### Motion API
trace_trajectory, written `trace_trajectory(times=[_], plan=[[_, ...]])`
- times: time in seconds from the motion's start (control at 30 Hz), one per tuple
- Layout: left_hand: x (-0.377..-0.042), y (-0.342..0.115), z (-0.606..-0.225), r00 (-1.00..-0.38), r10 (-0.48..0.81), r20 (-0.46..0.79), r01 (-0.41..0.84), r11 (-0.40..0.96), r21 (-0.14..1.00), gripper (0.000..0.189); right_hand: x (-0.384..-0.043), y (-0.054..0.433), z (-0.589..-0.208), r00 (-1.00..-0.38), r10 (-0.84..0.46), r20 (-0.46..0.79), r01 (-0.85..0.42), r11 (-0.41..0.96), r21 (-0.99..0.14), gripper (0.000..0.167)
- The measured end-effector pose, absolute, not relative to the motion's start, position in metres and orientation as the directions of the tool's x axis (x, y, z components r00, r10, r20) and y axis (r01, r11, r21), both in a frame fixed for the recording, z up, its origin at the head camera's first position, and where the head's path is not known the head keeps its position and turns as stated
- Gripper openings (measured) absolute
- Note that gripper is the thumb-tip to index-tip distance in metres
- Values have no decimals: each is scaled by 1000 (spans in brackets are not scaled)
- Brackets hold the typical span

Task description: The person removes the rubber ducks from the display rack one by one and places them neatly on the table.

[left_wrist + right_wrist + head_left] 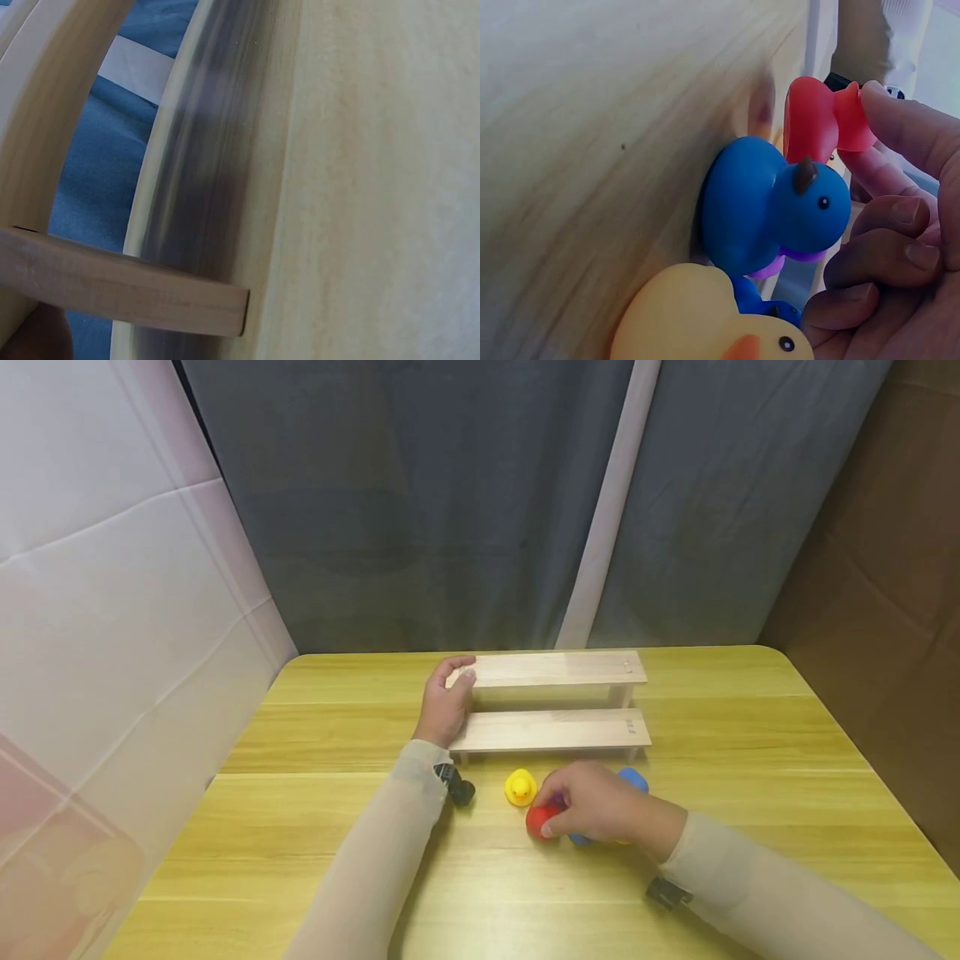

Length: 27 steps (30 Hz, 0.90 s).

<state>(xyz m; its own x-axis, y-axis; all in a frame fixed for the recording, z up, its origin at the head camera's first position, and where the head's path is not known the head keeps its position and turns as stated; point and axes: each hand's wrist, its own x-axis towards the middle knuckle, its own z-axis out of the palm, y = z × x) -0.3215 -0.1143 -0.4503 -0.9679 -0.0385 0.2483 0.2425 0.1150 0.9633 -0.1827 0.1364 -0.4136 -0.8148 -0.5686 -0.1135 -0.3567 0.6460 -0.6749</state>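
Note:
My left hand (442,706) grips the left end of a two-step wooden rack (555,669), thumb on top of its upper board. In the left wrist view, a wooden leg (127,289) and board of this rack show close up. In front of the rack, my right hand (600,802) pinches a red rubber duck (542,821) by its head between thumb and forefinger; the other fingers are curled. Beneath that hand sit a blue duck (742,202), a pale yellow duck (679,315), a darker blue one (780,310) and a partly hidden purple one (769,268).
Left of the red duck stands a bright yellow duck (520,787). The lower board (555,730) of the rack runs behind the ducks. A wood-grain table (300,827) carries everything, with a grey curtain (450,510) beyond its far edge.

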Motion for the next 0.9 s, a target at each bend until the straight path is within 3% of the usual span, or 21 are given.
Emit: trace_trajectory(times=[0.9], plan=[[-322, -112, -453, -970, -38, 241, 236, 106, 966, 29, -180, 139, -416, -825, -545, -147, -355, 704, -615, 21]])
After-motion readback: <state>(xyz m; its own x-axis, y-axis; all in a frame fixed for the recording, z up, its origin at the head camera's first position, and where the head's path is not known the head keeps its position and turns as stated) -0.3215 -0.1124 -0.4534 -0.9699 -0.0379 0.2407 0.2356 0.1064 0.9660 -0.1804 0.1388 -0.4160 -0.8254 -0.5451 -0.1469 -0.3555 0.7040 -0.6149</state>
